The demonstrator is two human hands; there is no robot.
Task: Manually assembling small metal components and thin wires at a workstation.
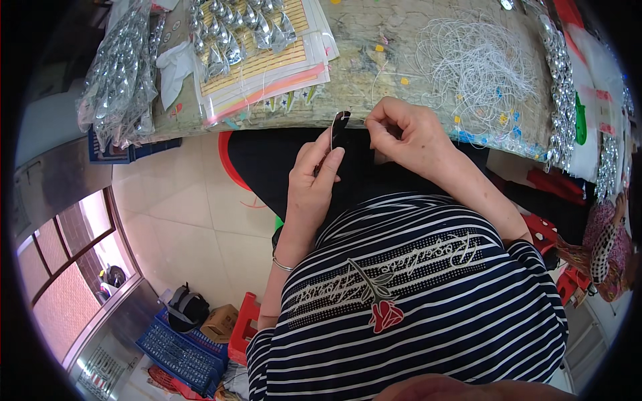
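Note:
My left hand (311, 177) is closed around a dark, narrow, shiny piece (342, 123) with a pale edge, held upright over my lap at the table's front edge. Its lower part is hidden by my fingers. Just to the right, my right hand (416, 138) pinches thumb against forefinger on a fine pale thread (357, 119), which runs toward the tip of that piece. A loose tangle of white thread (478, 70) lies on the table beyond my right hand. Shiny silver teardrop pendants (254, 27) rest in rows at the far left.
The pendants lie on a yellow patterned sheet (267, 63). A clear plastic bag of silver drops (124, 77) hangs over the table's left edge. Silver strands (560, 93) line the right side. Blue crates (180, 351) and a red stool (245, 327) stand below left. Another person (602, 250) is at far right.

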